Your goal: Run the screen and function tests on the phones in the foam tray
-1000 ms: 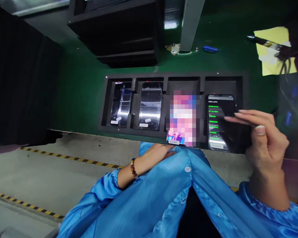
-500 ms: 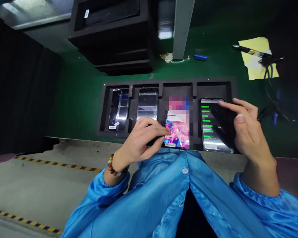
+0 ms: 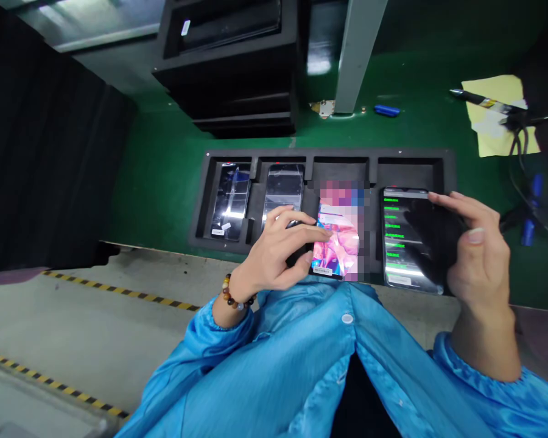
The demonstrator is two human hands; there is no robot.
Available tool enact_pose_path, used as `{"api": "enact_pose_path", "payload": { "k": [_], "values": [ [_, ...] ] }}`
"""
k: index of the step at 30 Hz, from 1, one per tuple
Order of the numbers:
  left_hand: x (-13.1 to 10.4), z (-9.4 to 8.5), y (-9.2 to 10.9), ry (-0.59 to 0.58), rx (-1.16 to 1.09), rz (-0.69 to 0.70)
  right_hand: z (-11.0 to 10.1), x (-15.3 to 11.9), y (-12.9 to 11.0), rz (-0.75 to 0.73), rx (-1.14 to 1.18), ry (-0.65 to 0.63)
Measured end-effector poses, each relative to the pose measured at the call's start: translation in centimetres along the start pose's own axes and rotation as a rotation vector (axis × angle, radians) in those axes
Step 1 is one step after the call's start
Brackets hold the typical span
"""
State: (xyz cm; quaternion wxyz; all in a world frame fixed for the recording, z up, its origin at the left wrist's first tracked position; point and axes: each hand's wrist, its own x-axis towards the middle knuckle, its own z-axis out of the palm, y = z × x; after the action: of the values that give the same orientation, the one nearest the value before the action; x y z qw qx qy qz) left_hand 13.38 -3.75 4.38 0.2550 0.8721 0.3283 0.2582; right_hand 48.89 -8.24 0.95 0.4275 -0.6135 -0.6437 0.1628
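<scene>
My left hand [image 3: 281, 249] is open, its index finger reaching over the lit pink screen of a smartphone [image 3: 335, 243]; whether the fingertip touches the glass, I cannot tell. That phone's upper part and right side are pixelated. My right hand [image 3: 481, 249] is open beside a second smartphone [image 3: 408, 243], which shows green text lines on a dark screen. Its index fingertip is at that phone's upper right corner. Two dark-screened phones, one at the far left [image 3: 231, 198] and one partly behind my left hand [image 3: 284, 185], lie in the black foam tray [image 3: 347, 152].
Behind the tray stands a stack of black foam trays [image 3: 228, 85], with a grey post [image 3: 360, 55] to its right. A blue pen cap [image 3: 386, 111] lies near the post. At right are yellow paper [image 3: 488, 137], a pen [image 3: 479, 98] and a dark cable [image 3: 520, 149].
The whole view has shifted, so things appear farther right. My left index finger reaches further over the pink screen. My right index finger has slid outward to the phone's corner. More green lines show.
</scene>
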Motion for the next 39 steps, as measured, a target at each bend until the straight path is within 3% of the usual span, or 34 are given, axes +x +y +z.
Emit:
{"api": "enact_pose_path", "payload": {
  "k": [5,9,16,24,31,36,39],
  "values": [
    [0.17,0.26,0.16,-0.034,0.042,-0.037,0.1,0.06,-0.22,-0.007,0.012,0.002],
    [0.6,0.55,0.26,0.029,0.084,-0.126,0.19,0.02,-0.16,-0.008,0.024,0.012],
    [0.28,0.54,0.16,0.086,0.048,-0.097,0.29,-0.17,0.33,-0.007,0.039,0.021],
    [0.23,0.84,0.32,0.243,0.043,-0.088,0.44,-0.34,0.08,-0.034,0.01,0.094],
    [0.21,0.9,0.16,0.237,0.033,-0.132,0.51,-0.44,-0.04,-0.032,0.017,0.112],
    [0.19,0.72,0.26,0.114,0.037,-0.13,0.67,-0.55,0.04,-0.022,0.016,0.135],
    [0.46,0.77,0.46,0.105,0.076,-0.175,0.68,-0.68,0.0,-0.048,0.017,0.152]
  ]
}}
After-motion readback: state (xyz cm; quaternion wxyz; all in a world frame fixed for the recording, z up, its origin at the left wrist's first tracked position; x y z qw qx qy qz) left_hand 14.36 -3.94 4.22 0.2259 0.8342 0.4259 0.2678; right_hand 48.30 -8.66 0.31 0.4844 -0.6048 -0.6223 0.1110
